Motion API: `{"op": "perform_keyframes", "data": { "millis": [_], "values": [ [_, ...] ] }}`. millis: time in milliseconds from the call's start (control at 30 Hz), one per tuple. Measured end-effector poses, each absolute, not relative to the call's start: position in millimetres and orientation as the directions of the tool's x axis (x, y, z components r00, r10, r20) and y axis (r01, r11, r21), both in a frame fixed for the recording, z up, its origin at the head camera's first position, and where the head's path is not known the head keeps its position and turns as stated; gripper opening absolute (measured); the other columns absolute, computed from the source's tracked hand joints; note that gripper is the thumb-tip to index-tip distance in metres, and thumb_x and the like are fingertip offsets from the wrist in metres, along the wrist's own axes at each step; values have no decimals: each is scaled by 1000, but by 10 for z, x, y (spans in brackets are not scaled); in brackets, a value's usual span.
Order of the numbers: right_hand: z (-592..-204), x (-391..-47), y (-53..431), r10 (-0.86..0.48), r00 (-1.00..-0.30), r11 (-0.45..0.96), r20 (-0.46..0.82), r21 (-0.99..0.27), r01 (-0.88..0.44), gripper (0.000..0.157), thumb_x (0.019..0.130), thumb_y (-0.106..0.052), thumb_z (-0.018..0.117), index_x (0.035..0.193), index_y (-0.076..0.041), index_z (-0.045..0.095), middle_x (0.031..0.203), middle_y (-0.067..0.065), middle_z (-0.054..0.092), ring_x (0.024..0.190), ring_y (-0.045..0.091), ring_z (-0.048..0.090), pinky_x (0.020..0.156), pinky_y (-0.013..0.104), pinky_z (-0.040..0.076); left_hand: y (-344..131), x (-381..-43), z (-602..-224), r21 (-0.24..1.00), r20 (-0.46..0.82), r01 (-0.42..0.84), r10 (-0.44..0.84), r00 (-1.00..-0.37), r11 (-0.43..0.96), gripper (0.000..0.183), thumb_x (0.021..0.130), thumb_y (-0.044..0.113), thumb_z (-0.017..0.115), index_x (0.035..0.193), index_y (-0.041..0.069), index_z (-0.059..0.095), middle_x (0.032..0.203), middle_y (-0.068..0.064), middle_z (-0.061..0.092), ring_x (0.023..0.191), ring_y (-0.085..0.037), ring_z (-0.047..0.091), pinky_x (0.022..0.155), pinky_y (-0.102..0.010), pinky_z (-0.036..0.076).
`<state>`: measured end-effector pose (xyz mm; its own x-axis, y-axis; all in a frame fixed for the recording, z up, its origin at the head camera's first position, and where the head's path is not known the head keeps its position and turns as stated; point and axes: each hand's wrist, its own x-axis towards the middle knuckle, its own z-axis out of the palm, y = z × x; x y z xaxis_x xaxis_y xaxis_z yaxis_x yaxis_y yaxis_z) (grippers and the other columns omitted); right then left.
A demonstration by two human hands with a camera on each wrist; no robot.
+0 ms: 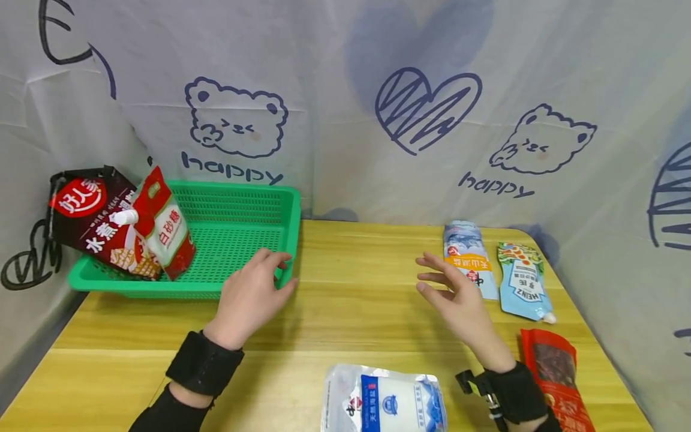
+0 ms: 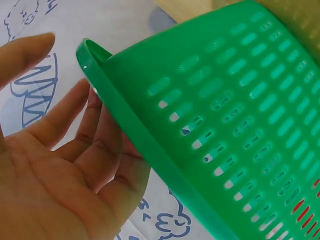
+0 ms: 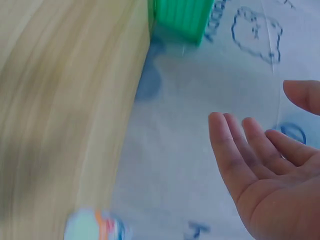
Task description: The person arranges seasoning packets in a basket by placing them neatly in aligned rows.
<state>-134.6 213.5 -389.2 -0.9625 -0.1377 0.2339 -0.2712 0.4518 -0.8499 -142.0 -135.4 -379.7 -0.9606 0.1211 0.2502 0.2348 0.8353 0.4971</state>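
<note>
My left hand (image 1: 252, 297) is at the right side of the green plastic basket (image 1: 294, 207). Its fingers are loosely bent beside the rim, with the thumb standing apart; whether they touch is unclear. In the basket's left end lean a dark seasoning pouch (image 1: 81, 225) and a red-and-white sugar bag (image 1: 171, 237), a white cap (image 1: 125, 217) between them. My right hand (image 1: 459, 303) hovers over the table with relaxed, spread fingers and nothing in it. Nearest to it lies a blue, white and orange salt bag (image 1: 468, 234), beside a light-blue Heinz pouch (image 1: 522, 285).
A white-and-blue salt bag (image 1: 385, 401) lies at the table's front edge. A red packet with a clear window (image 1: 556, 366) is at the right, partly behind my right wrist. A printed white curtain (image 1: 335, 120) hangs behind the wooden table (image 1: 356, 312).
</note>
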Motion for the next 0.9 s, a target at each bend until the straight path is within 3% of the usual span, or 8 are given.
{"op": "perform_keyframes", "data": {
  "millis": [133,267,467,567,633,700,800,900],
  "values": [
    [-3812,-1240,2450,-68,-968,557,241,-796,-237,54,101,-11,69,152,-8,51,142,14,63,116,14,66,88,10,51,-1374,-1403,-3834,485,258,239,124,-958,841,33,89,17,82,119,6,74,113,-13,66,57,-15,47,45,-30,35],
    [-3775,-1134,2793,22,-977,659,214,-737,-147,56,103,-20,67,155,-9,48,143,15,61,110,-11,56,83,5,47,-1397,-1400,-3879,494,261,240,121,-958,836,32,88,13,83,119,7,74,112,-13,67,57,-16,46,45,-31,35],
    [-3902,-986,3319,86,-971,737,222,-670,-88,57,102,-20,69,153,-5,49,134,7,65,102,-21,53,77,4,48,-1394,-1394,-3917,482,273,244,121,-954,842,30,89,13,82,118,8,75,106,-11,67,57,-17,46,44,-31,34],
    [-3993,-899,3576,106,-976,761,193,-647,-45,60,101,-19,70,152,3,48,132,14,66,96,-21,53,72,7,50,-1383,-1387,-3931,473,281,250,125,-952,844,29,90,12,82,117,7,75,103,-12,67,57,-18,47,45,-30,34],
    [-4029,-852,3740,118,-987,784,111,-620,24,65,103,-24,68,153,8,42,134,25,63,101,-4,65,71,14,55,-1380,-1385,-3938,474,283,249,122,-951,844,28,90,12,82,117,7,75,103,-12,67,57,-17,46,45,-30,33],
    [-4053,-819,3899,134,-991,813,-2,-572,111,72,104,-31,65,154,12,35,138,36,55,108,22,70,75,29,61,-1379,-1385,-3944,480,279,244,117,-953,843,28,90,12,82,117,7,75,103,-12,67,57,-18,46,45,-31,33],
    [-4106,-786,4110,149,-974,853,-168,-476,213,86,104,-43,62,153,18,26,143,43,45,119,60,54,86,56,58,-1377,-1389,-3947,485,277,239,112,-954,841,28,90,12,82,117,7,75,104,-12,67,57,-17,47,45,-31,34],
    [-4189,-749,4265,175,-938,866,-299,-407,291,97,102,-50,63,151,22,21,145,47,37,122,64,48,92,68,51,-1376,-1393,-3947,490,271,235,109,-956,839,28,90,12,81,117,7,75,105,-12,67,57,-18,47,45,-31,34]
  ]
}}
